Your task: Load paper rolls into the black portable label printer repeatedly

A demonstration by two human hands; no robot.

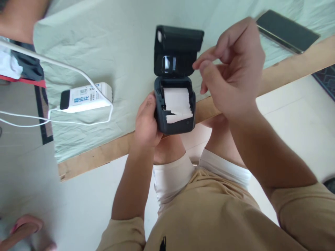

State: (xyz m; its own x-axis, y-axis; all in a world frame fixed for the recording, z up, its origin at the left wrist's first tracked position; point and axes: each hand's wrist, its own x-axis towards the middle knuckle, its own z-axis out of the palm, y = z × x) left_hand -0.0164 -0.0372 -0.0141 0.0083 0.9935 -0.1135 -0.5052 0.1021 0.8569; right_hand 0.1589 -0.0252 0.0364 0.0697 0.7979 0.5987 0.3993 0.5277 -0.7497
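Note:
A small dark label printer is held at the table's front edge, its hinged lid swung up and away from me. Inside sits a white paper roll, with a torn paper strip lying over the front lip. My left hand grips the printer's left side, its thumb along the casing and the other fingers hidden beneath. Beside the raised lid, at its right edge, is my right hand. Thumb and forefinger come close together there; whether they touch the lid or pinch anything small, I cannot make out.
A white power bank with white cables lies on the pale green cloth at left. A dark phone rests at the right. The table's wooden edge runs in front of me. Another person's arm shows at upper left.

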